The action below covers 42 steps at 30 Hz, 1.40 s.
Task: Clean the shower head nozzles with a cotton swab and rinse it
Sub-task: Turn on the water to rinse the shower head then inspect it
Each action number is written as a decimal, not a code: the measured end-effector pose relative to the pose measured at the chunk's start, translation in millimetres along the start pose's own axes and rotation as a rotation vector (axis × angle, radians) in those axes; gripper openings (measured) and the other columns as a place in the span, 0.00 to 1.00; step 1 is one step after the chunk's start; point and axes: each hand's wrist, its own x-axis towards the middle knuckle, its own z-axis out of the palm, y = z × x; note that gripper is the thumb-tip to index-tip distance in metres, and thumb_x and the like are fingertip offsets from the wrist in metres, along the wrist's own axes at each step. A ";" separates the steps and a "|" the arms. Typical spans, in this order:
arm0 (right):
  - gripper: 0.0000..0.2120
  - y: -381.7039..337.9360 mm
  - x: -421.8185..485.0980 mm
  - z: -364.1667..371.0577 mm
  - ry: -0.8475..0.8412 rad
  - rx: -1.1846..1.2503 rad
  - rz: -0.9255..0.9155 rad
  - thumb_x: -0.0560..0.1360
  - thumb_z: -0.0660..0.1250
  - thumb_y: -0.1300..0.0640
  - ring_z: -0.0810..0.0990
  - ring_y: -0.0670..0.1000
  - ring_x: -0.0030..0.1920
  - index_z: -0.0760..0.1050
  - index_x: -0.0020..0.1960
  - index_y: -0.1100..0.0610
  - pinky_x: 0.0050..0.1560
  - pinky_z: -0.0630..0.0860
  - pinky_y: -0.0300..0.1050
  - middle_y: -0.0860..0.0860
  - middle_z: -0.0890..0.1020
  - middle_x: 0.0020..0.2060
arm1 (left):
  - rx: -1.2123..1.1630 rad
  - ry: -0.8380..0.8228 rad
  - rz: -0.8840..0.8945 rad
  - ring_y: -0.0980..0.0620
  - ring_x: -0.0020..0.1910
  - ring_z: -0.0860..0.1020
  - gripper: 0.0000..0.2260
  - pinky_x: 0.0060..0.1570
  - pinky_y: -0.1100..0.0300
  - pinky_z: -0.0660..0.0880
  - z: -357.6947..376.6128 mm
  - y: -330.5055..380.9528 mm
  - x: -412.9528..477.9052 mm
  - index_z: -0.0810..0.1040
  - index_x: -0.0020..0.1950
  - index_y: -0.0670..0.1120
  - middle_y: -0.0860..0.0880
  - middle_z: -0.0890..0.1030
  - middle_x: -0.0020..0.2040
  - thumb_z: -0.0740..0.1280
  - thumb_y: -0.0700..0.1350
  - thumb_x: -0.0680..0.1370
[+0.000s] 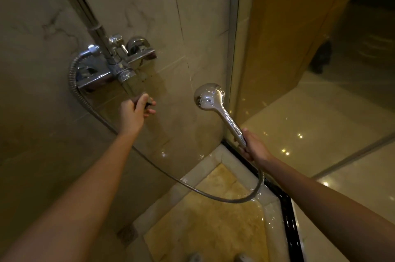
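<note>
Location: a shower stall, seen from the head view.

The shower head (208,95) is off its mount and held in the air in front of the tiled wall (192,15), just beside the glass partition (277,52). Its chrome back faces the camera, so the nozzle face is turned away and its condition cannot be checked.

The right hand (254,146) is wrapped round the lower end of the shower head's handle. The left hand (136,109) is well apart from it, with fingers curled round the end of the mixer lever (136,93) below the chrome valve (119,62). The metal hose (149,161) loops from the valve down across the stall to the handle.

No cotton swab is visible in either hand or anywhere in the stall.

Wet gleams show on the shower floor (213,229) and on the stone curb (224,154). Whether water is flowing at this moment cannot be told, as no spray is visible from this side.

Assessment: with no swab in hand and one hand on the water control, the swabbing step appears finished and the work is in the rinse step. Whether the rinse is starting or ending cannot be judged. Probably left to do: complete the rinse, close the valve and return the shower head to its mount.
</note>
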 end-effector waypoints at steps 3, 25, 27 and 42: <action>0.21 -10.8 -15.6 -3.9 -0.014 0.069 -0.034 0.83 0.48 0.46 0.63 0.43 0.16 0.71 0.44 0.59 0.19 0.57 0.34 0.47 0.71 0.19 | -0.023 -0.007 -0.012 0.61 0.27 0.80 0.13 0.27 0.68 0.74 -1.3 -3.0 1.8 0.78 0.39 0.50 0.51 0.81 0.38 0.59 0.46 0.80; 0.10 -95.3 -75.6 22.8 -0.235 -0.010 -0.350 0.80 0.61 0.59 0.74 0.50 0.37 0.72 0.57 0.66 0.35 0.73 0.37 0.55 0.76 0.39 | -0.294 -0.222 -0.217 0.51 0.38 0.78 0.04 0.41 0.58 0.75 78.3 92.1 -75.2 0.76 0.42 0.47 0.48 0.80 0.38 0.70 0.41 0.73; 0.09 -101.4 -78.0 24.7 -0.219 -0.054 -0.415 0.77 0.65 0.61 0.74 0.47 0.36 0.72 0.56 0.63 0.35 0.74 0.35 0.52 0.75 0.36 | -0.261 -0.173 -0.208 0.48 0.42 0.79 0.04 0.45 0.53 0.76 73.1 99.2 -72.9 0.77 0.42 0.47 0.46 0.81 0.40 0.72 0.41 0.72; 0.12 -231.8 -104.4 34.8 -0.444 -0.172 -0.653 0.79 0.63 0.58 0.83 0.51 0.52 0.70 0.62 0.57 0.53 0.81 0.48 0.55 0.84 0.50 | -0.322 -0.414 0.124 0.56 0.45 0.83 0.08 0.49 0.64 0.79 -11.4 225.1 -32.6 0.76 0.56 0.44 0.48 0.83 0.49 0.63 0.41 0.78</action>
